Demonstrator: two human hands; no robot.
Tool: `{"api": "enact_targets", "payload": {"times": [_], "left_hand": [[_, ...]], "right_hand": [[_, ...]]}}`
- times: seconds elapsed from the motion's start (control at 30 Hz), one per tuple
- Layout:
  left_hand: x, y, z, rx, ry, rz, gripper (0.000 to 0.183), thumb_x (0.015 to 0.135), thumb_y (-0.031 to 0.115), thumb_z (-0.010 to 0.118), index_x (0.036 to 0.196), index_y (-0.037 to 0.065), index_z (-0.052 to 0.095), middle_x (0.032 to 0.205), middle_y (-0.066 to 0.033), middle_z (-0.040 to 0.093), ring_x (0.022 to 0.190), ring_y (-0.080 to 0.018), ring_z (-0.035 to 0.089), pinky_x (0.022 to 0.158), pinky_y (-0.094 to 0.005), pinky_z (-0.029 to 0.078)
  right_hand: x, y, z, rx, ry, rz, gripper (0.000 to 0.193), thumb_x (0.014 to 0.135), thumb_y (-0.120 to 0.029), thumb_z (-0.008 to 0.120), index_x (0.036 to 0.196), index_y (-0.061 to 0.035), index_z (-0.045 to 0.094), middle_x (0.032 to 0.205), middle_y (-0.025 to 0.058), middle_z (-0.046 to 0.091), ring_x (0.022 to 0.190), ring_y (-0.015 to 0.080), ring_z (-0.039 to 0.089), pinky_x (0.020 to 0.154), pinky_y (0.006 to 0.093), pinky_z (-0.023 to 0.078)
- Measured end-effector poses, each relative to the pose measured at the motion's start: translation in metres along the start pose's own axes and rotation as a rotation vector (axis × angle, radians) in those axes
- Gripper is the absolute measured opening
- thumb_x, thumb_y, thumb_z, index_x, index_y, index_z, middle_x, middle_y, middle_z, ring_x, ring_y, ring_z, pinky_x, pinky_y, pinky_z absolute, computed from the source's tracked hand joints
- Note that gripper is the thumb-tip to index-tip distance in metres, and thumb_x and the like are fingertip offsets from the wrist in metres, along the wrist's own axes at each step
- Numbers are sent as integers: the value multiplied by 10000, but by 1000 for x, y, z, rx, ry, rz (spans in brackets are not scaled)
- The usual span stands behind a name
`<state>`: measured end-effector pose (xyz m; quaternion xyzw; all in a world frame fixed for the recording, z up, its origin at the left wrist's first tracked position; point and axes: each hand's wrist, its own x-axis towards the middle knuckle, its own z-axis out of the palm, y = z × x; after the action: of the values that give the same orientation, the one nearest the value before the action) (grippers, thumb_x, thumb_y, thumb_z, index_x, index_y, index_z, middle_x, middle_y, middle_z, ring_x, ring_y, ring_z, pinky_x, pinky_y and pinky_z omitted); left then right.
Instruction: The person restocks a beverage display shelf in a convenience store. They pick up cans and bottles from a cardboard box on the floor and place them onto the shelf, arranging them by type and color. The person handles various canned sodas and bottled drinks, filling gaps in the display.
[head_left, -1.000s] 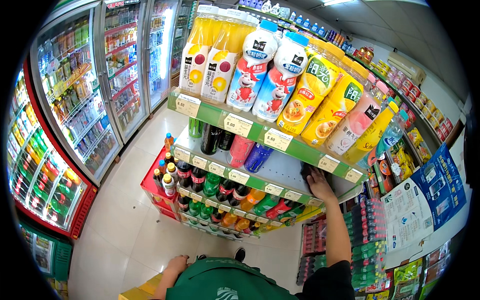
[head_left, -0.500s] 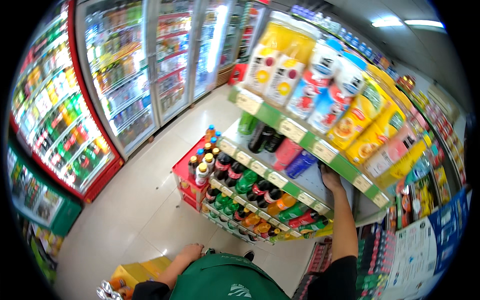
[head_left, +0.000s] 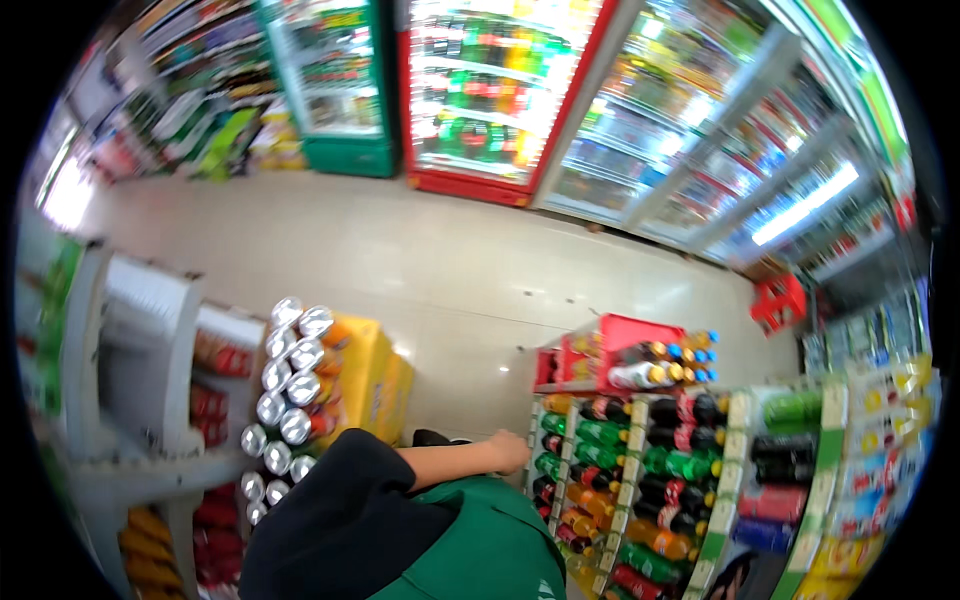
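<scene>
My left hand (head_left: 510,452) is held out in front of my green apron (head_left: 480,545), its fingers loosely curled with nothing visible in them. It is nearest the left end of a tiered drinks shelf (head_left: 622,500); whether it touches the shelf I cannot tell. Soda bottles (head_left: 600,435) lie in rows there, with dark, green and orange drinks among them. On the upper tier are pink packs (head_left: 770,503) and blue packs (head_left: 763,535). Beside the blue packs, a dark shape at the lower edge seems to be part of my right hand (head_left: 735,575); its fingers are not readable.
A red crate (head_left: 610,350) with small bottles (head_left: 650,375) stands at the shelf's far end. To my left are silver-topped cans (head_left: 290,385) beside a yellow carton (head_left: 375,370). A red-framed drinks fridge (head_left: 475,185) and a green fridge (head_left: 345,155) line the far side beyond the tiled floor (head_left: 450,250).
My view has swung left, bringing the cans and the left-hand shelving into sight. The drinks shelf has shifted to the lower right. My right arm, earlier reaching into the shelf, is mostly out of view.
</scene>
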<state>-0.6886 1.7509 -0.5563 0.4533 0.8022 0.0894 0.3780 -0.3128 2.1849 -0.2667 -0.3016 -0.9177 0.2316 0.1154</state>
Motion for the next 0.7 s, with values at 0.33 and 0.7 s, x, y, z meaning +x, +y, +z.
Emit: {"api": "enact_targets", "payload": {"times": [0.33,0.7], "left_hand": [[-35,27,44,-140,48,-126,320,829,190,765,1123,67,796,1168,-192,767,1092,-398,737,884,-570,583],[-56,70,42,-59,-30,22,484,918,399,726,1255,62,642,1265,-251,676,1120,-454,676,948,-544,562]], "right_hand": [[30,31,-4,-100,-85,-156,447,1068,-152,550,1474,36,564,1615,195,484,1527,326,392,1267,405,240],[-65,-50,-21,-359,73,59,515,914,-26,614,1424,-93,639,1519,141,589,1395,360,543,1176,453,422]]}}
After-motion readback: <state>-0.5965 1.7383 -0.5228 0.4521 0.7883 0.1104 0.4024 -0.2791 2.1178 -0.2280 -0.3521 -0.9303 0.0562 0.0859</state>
